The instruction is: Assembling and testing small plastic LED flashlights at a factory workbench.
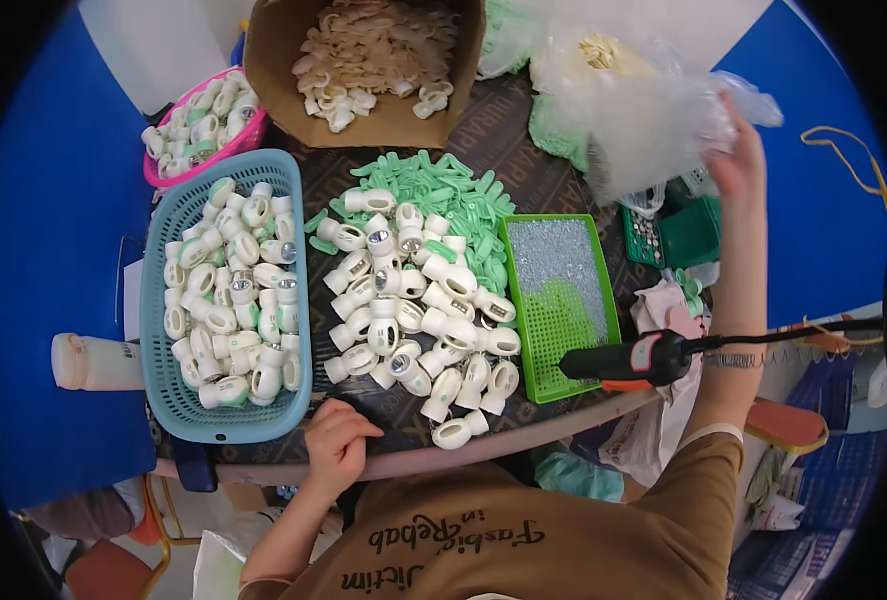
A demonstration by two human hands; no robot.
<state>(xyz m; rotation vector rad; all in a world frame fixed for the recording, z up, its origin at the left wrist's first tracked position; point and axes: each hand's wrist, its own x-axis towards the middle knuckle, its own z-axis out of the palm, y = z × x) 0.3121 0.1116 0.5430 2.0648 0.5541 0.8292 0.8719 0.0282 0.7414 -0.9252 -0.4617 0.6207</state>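
My right arm reaches to the far right of the table, where my right hand grips the side of a clear plastic bag. Some of its fingers are hidden behind the plastic. Pale yellowish pieces show at the bag's top. By the near edge of the table rests my left hand, its fingers curled in with nothing seen in them. Just beyond it lies a heap of white flashlight-like housings, some with shiny reflectors. Behind and partly under them spread loose green plastic pieces.
A blue basket and a pink basket hold similar housings. Pale parts fill a cardboard box. A green tray holds small silvery pieces. A black corded tool hangs over its near corner. A white bottle lies left.
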